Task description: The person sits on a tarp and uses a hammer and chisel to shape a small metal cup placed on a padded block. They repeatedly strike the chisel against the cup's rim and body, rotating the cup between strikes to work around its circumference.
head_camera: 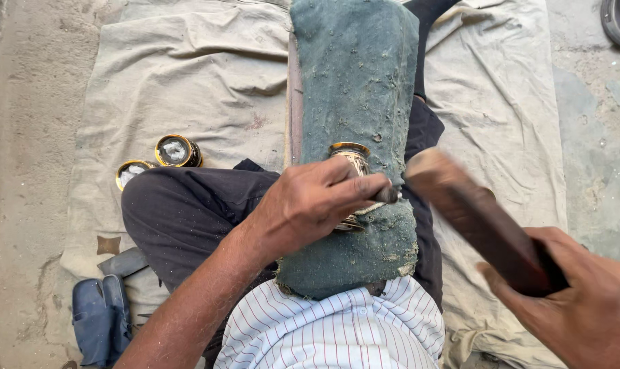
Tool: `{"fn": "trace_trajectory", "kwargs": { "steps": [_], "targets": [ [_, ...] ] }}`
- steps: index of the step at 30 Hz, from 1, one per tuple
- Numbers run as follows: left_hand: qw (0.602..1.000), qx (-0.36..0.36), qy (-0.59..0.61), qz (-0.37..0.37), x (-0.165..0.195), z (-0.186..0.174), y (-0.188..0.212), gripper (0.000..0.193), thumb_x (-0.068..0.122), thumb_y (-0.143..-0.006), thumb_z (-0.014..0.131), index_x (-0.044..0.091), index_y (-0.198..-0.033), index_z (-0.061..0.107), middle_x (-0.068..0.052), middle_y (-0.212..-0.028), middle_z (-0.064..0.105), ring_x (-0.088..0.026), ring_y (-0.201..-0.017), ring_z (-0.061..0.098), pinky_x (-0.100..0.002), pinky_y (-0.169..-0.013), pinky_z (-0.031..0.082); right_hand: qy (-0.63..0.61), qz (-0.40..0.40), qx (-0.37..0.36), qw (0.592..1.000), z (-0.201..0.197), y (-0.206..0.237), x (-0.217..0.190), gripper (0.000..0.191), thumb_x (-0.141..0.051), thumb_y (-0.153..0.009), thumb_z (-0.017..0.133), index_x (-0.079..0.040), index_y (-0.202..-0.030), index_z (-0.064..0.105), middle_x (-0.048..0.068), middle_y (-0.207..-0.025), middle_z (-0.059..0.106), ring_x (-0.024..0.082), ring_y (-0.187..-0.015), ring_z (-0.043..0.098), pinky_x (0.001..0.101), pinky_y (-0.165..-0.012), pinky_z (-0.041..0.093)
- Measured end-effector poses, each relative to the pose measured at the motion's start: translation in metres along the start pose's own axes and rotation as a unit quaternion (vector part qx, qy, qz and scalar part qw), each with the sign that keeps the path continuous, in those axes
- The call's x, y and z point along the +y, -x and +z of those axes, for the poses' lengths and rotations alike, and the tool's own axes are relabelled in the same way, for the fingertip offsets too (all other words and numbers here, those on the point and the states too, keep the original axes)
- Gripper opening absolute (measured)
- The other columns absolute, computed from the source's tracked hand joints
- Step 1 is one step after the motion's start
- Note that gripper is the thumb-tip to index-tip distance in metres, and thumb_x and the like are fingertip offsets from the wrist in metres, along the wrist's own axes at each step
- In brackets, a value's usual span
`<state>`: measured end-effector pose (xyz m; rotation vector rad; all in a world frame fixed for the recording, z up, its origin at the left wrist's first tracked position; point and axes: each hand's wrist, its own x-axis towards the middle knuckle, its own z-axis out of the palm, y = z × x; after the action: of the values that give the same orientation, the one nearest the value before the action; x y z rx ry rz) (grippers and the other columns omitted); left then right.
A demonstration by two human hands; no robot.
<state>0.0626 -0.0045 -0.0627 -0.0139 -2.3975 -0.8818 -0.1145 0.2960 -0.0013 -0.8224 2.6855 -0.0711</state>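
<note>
Left hand [310, 205] grips a small gold-rimmed metal cup [351, 158]; right hand [583, 301] clutches a blurred, seemingly wooden block [474, 219].

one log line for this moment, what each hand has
left hand: grips small metal cup on green cloth pad | right hand: holds wooden block, blurred

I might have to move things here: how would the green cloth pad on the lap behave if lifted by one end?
The green cloth pad would probably flop: it drapes over the lap and its edges are frayed. It looks thick, so likely fairly heavy. The small metal piece under the left hand might slide off.
</note>
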Motion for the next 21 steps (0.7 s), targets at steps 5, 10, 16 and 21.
{"fn": "trace_trajectory", "kwargs": {
  "steps": [5,10,16,21],
  "targets": [
    [0.972,0.13,0.179,-0.081,0.021,-0.029,0.026,0.029,0.011,-0.101,0.071,0.008,-0.127,0.056,-0.004,-0.102,0.067,-0.015,-0.086,0.072,-0.027,-0.075,0.067,-0.256,0.039,-0.004,0.966,0.063,0.005,0.026,0.056,-0.022,-0.079,0.09,-0.003,-0.124,0.063,0.014,-0.089,0.074,0.021,-0.076,0.078,0.0364,-0.071,0.066],
    [0.972,0.084,0.085,-0.202,0.014,-0.017,0.05,0.027,-0.005,-0.094,0.065,0.002,-0.119,0.06,-0.012,-0.109,0.064,-0.024,-0.102,0.067,-0.038,-0.091,0.059,-0.29,0.099,-0.009,0.952,0.135,-0.001,0.029,0.06,-0.012,-0.072,0.089,-0.002,-0.126,0.065,0.015,-0.092,0.076,0.023,-0.081,0.075,0.0363,-0.071,0.062],
    [0.975,0.025,0.011,-0.222,0.01,0.01,0.068,0.039,0.0,-0.082,0.071,0.001,-0.12,0.061,-0.013,-0.112,0.064,-0.03,-0.104,0.061,-0.042,-0.09,0.053,-0.413,-0.065,0.149,0.896,0.148,0.02,0.018,0.021,0.001,-0.09,0.075,0.006,-0.11,0.072,0.015,-0.09,0.074,0.017,-0.079,0.073,0.0264,-0.07,0.06],
    [0.971,0.0,-0.007,-0.237,0.003,0.016,0.065,0.03,0.004,-0.083,0.074,0.004,-0.112,0.065,-0.009,-0.102,0.064,-0.03,-0.099,0.061,-0.043,-0.084,0.053,-0.53,-0.084,0.17,0.826,0.131,-0.007,-0.023,0.018,0.004,-0.095,0.071,0.007,-0.112,0.067,0.012,-0.09,0.071,0.014,-0.078,0.07,0.0231,-0.07,0.057]
  ]
}}
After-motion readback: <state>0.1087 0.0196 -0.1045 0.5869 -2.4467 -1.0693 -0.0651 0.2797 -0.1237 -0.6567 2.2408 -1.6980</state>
